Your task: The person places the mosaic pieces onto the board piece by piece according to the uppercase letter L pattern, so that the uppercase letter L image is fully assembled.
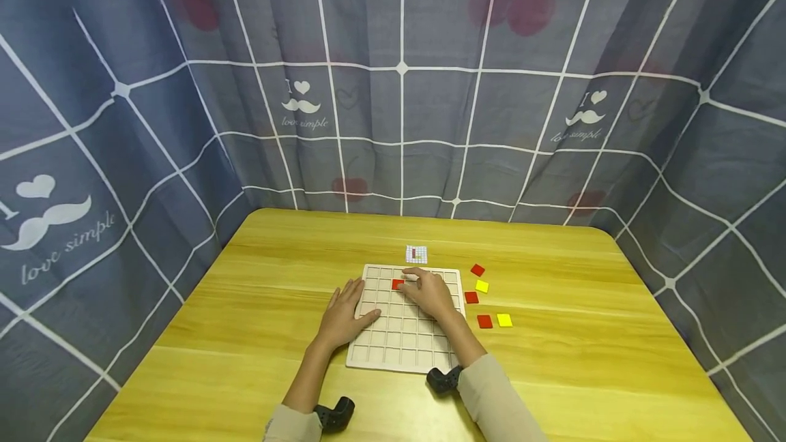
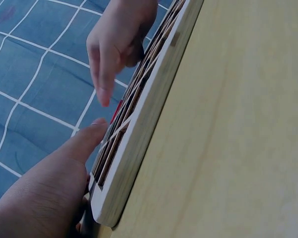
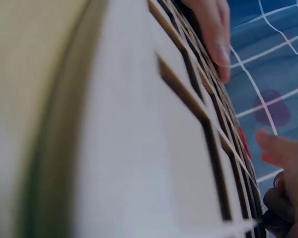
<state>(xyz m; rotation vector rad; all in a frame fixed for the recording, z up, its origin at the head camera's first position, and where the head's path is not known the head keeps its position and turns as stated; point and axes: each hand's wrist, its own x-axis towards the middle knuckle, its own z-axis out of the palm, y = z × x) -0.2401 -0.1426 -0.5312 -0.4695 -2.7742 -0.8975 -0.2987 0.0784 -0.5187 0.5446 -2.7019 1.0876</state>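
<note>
A pale square grid board (image 1: 393, 358) lies on the wooden table, with a red square tile (image 1: 398, 284) in one of its upper cells. My left hand (image 1: 342, 319) rests on the board's left edge, thumb over the cells and fingers extended. Over the upper right part of the board is my right hand (image 1: 432, 294), its thumb and forefinger apart beside the red tile, holding nothing that shows. In the left wrist view, the right hand (image 2: 120, 44) has its fingers pointing down near the red tile (image 2: 116, 112). The left thumb (image 2: 84, 141) lies by the board's edge.
Loose red tiles (image 1: 484, 321) and yellow tiles (image 1: 504, 320) lie right of the board. A small printed grid card (image 1: 416, 254) is just beyond its far edge. A checked curtain (image 1: 368, 101) surrounds the table (image 1: 589, 333) at the back and sides.
</note>
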